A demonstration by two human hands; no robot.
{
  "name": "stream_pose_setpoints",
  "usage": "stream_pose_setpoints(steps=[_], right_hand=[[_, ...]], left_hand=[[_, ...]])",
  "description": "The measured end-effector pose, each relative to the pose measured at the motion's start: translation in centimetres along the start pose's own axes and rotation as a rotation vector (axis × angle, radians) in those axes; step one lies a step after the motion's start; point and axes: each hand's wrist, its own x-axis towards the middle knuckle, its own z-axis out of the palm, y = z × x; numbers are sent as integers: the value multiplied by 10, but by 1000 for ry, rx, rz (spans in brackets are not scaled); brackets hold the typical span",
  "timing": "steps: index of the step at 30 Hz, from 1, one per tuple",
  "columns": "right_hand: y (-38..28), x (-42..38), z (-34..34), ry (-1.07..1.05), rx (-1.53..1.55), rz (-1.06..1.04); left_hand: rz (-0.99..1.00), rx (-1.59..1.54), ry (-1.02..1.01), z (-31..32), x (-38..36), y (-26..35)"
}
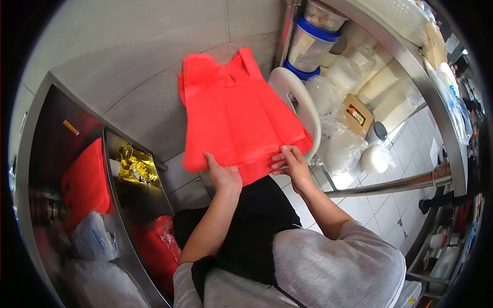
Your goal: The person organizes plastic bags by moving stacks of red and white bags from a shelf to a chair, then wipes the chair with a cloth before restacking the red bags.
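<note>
A stack of flat red bags (236,113) with cut-out handles at the far end lies in front of me, partly over a white plastic chair (308,115). My left hand (225,173) is at the near left edge of the stack, its thumb on top and its other fingers hidden beneath the bags. At the near right corner, my right hand (291,165) has its fingers bent around the edge of the red bags, pinching them.
On the left, a metal shelf unit (115,200) holds a folded red bag (87,179), gold foil (134,167) and plastic-wrapped items. To the right, a metal-framed shelf (395,192) bears blue-lidded tubs (308,49), a cardboard box (356,115) and bagged white containers (341,149).
</note>
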Motion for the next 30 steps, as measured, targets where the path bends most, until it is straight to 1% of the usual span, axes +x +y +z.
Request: stream_pose_setpoints(steps=[3, 6, 9, 12, 15, 16, 18, 19, 22, 25, 28, 29, 30], right_hand=[[5, 0, 2, -26, -76, -16], [11, 2, 7, 60, -313, -308], [19, 8, 17, 157, -394, -398], [20, 0, 25, 234, -201, -298], [23, -23, 21, 92, 308, 163], [27, -29, 19, -55, 411, 362], [23, -46, 35, -344, 534, 461], [20, -52, 47, -486, 594, 505], [12, -32, 76, -556, 751, 339], [0, -2, 93, -369, 821, 83], [-10, 16, 94, -209, 789, 107], [-7, 24, 89, -166, 719, 137], [1, 35, 82, -127, 650, 164]], left_hand=[[-87, -119, -95, -15, 3, 5], [-146, -69, -67, -18, 0, 9], [-145, -54, -24, -19, 6, 22], [-95, 80, 42, -26, 18, 40], [-111, 130, -21, -10, 15, 51], [-120, 101, -64, 1, 12, 53], [-149, 45, -159, 25, 5, 53], [-148, 50, -147, 32, 2, 51], [-150, 42, -107, 43, -2, 49], [-111, -6, -176, 25, -5, 50], [-179, 78, -112, -1, -12, 52], [-204, 107, -94, -10, -14, 52], [-174, 168, -116, -12, -23, 54]])
